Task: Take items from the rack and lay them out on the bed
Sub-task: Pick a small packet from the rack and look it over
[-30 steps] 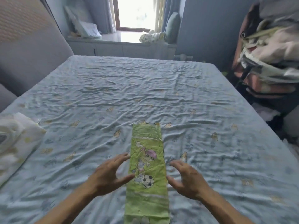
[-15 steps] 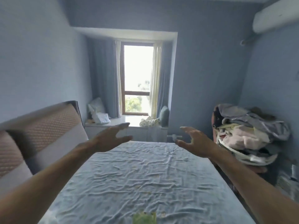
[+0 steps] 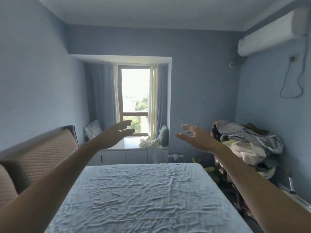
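Observation:
The bed [image 3: 143, 199] with its wrinkled light-blue sheet fills the lower middle of the view. A heap of clothes [image 3: 247, 145] in grey, pink and cream is piled on a rack by the right wall. My left hand [image 3: 116, 135] is raised above the far end of the bed, fingers spread, holding nothing. At the same height, left of the clothes heap and apart from it, my right hand [image 3: 196, 137] is held up, fingers apart and empty. The green cloth is out of view.
A padded headboard [image 3: 38, 157] runs along the left. A window sill [image 3: 133, 143] at the far end holds cushions and a bundled cloth [image 3: 149, 142]. An air conditioner [image 3: 272, 32] hangs high on the right wall. Clutter lies on the floor by the bed's right side.
My head has tilted up from the bed to the room, so the green cloth dropped out of view. Both hands lifted off the cloth and rose, still empty.

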`<state>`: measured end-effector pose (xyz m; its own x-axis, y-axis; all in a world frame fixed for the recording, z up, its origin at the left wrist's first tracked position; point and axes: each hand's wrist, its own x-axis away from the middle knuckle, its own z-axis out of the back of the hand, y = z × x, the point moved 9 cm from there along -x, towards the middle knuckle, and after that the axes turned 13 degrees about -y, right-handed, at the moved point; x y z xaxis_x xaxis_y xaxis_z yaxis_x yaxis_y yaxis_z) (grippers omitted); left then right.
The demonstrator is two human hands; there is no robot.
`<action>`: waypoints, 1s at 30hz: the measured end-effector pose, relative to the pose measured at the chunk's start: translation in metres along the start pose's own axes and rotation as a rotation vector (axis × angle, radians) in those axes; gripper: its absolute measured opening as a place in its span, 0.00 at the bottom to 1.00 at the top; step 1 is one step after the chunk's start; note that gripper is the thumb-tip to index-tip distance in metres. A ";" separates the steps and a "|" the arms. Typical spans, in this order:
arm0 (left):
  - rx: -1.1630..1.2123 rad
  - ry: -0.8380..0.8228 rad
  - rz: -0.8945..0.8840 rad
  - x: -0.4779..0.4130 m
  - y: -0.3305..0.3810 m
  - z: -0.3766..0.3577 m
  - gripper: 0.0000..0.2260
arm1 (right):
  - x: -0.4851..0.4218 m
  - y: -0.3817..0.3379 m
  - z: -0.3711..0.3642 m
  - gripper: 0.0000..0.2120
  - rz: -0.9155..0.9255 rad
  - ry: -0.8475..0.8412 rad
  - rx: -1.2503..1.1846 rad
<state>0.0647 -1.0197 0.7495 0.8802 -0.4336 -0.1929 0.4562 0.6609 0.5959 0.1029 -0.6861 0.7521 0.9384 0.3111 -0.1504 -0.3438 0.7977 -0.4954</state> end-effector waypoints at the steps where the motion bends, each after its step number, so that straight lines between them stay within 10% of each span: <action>1: -0.002 -0.006 -0.014 -0.004 -0.006 -0.003 0.52 | 0.001 0.002 0.002 0.51 -0.006 0.006 0.008; 18: 0.080 -0.335 -0.295 -0.108 0.167 -0.217 0.48 | 0.203 0.168 0.071 0.39 -0.461 0.193 0.014; 22: 0.166 -0.474 -0.368 -0.125 0.241 -0.303 0.31 | 0.301 0.222 0.100 0.39 -0.604 0.254 0.001; 30: 0.143 -0.571 -0.550 -0.129 0.407 -0.468 0.46 | 0.480 0.320 0.157 0.40 -0.771 0.353 -0.020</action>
<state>0.1980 -0.4080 0.6526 0.3138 -0.9459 -0.0825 0.7494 0.1934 0.6333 0.4381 -0.2002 0.6560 0.8667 -0.4983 -0.0207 0.3944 0.7101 -0.5832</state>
